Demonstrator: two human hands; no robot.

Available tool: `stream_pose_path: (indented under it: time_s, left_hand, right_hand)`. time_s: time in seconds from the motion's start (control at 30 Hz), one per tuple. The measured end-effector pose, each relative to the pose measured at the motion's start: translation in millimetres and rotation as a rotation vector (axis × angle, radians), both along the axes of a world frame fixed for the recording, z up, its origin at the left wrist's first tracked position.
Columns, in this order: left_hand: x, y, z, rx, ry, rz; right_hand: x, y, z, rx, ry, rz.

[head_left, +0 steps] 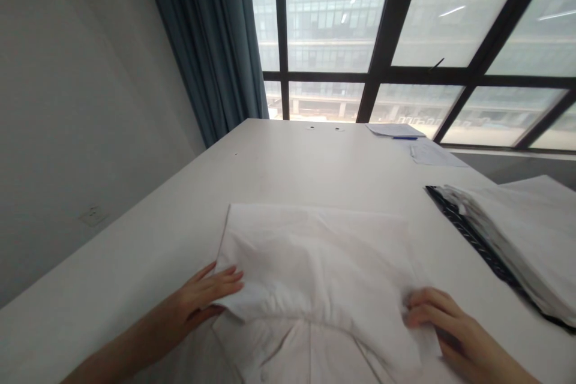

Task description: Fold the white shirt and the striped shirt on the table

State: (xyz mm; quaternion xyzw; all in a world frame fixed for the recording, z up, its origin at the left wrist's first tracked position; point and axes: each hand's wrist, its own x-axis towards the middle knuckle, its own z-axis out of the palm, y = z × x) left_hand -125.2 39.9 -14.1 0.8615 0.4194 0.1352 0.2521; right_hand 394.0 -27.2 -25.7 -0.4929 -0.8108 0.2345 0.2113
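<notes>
A white garment (310, 258) lies spread in front of me at the near side of the table, its upper part doubled over the layer beneath. Below the curved edge of that fold a straight vertical line and some creases show; the kind of garment is unclear. At its left edge is my left hand (209, 294), fingers stretched across the cloth and thumb at the underside, with the edge between them. My right hand (434, 318) has its fingers curled around the garment's right edge. The fingertips there are partly hidden by cloth and slightly blurred.
The white table (288, 168) reaches to the window. A stack of white cloth (526, 228) with a black patterned piece (472, 243) under it lies at the right. Papers (396, 130) and a blue pen (405, 138) lie at the far right corner. A blue curtain (220, 42) hangs at the left.
</notes>
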Motion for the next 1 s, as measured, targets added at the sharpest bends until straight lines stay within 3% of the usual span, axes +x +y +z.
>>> stream_pose_path:
  time_s: [0.13,0.37,0.47,0.57,0.67,0.8,0.87,1.0]
  left_hand:
    - [14,25,8.1,-0.014,0.04,0.0]
    - [55,104,9.5,-0.01,-0.087,0.046]
    - [70,121,7.3,0.032,-0.207,0.162]
    - [75,120,7.3,0.055,-0.361,0.401]
    - [74,111,13.5,-0.178,-0.657,0.62]
    - [70,104,26.7,-0.621,-1.084,0.722]
    - [70,107,30.3,-0.682,-1.154,0.767]
    - [75,115,29.6,-0.582,-1.052,0.774]
  right_hand:
    - [-1,20,5.6,-0.002,0.026,0.021]
    - [11,104,13.7,0.145,-0.03,0.018]
    - [14,126,13.3,0.263,-0.152,-0.094]
    - [16,131,15.3,0.357,-0.317,-0.313]
    - [17,126,19.2,0.201,-0.271,-0.425]
    - [9,115,27.0,-0.077,0.017,-0.451]
    - [3,111,31.6,-0.139,0.133,-0.475]
    - [-6,108,36.9,-0.223,0.295,-0.522]
